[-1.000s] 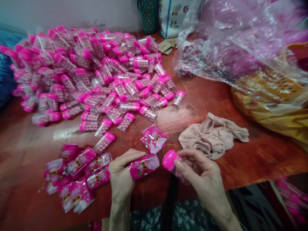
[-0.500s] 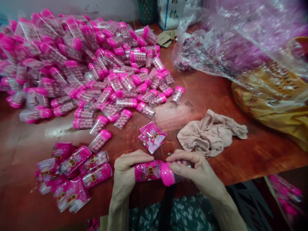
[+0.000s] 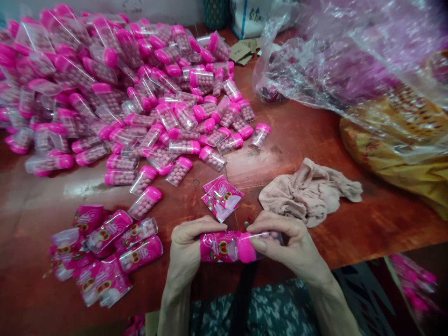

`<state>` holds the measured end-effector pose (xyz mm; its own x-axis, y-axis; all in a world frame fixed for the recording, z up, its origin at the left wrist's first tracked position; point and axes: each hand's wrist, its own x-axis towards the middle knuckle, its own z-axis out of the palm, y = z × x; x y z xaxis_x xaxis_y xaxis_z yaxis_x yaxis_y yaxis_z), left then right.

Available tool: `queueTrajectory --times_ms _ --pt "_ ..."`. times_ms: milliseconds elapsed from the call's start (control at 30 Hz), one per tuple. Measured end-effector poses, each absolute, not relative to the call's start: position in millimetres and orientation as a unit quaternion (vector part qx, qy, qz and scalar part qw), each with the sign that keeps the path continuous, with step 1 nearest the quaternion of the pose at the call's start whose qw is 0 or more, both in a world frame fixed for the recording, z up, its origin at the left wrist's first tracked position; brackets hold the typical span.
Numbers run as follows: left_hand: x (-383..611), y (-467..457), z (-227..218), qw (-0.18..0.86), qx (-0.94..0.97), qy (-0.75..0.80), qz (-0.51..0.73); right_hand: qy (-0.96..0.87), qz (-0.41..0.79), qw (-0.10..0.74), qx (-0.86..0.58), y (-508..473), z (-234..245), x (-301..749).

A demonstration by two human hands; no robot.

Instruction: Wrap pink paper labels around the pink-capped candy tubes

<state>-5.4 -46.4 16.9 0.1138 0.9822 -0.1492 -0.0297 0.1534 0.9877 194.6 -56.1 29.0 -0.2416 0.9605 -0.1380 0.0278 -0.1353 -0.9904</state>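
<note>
At the table's near edge my left hand is closed on a printed pink sleeve, held sideways with its clear end to the right. My right hand grips a clear candy bottle with its pink cap facing left. The cap meets the sleeve's right end; how far it is inside I cannot tell. Just beyond my hands lie a few flat printed sleeves. Left of my left hand is a small heap of bottles in printed sleeves, among flatter-looking sleeves.
A large pile of pink-capped candy bottles covers the back left of the table. A crumpled beige cloth lies to the right. Behind it, clear plastic sheeting rests over a yellow basket. Cardboard pieces lie at the back.
The bottle's cap has come up level with the sleeve and now lines up with its right end. Both hands sit slightly farther right in the view.
</note>
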Motion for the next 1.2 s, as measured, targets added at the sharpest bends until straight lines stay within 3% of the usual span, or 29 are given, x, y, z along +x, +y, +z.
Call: queueTrajectory --times_ms 300,533,767,1000,1200 --pt "-4.3 -46.1 17.5 0.592 0.507 0.471 0.413 -0.497 0.65 0.358 -0.45 -51.9 18.6 197.0" --pt "-6.1 -45.2 15.9 0.61 0.494 0.507 0.357 -0.492 0.586 0.379 -0.52 -54.0 16.0 197.6" --pt "-3.7 -44.5 18.9 0.623 0.482 0.513 0.34 -0.385 0.652 0.414 -0.505 -57.1 12.9 191.5" --pt "-3.6 -47.1 14.2 0.679 0.391 0.513 0.35 -0.382 0.605 0.437 -0.545 -59.4 13.7 181.5" --pt "-3.0 -49.4 18.5 0.744 0.353 0.496 0.275 -0.269 0.693 0.439 -0.504 -62.3 6.9 176.7"
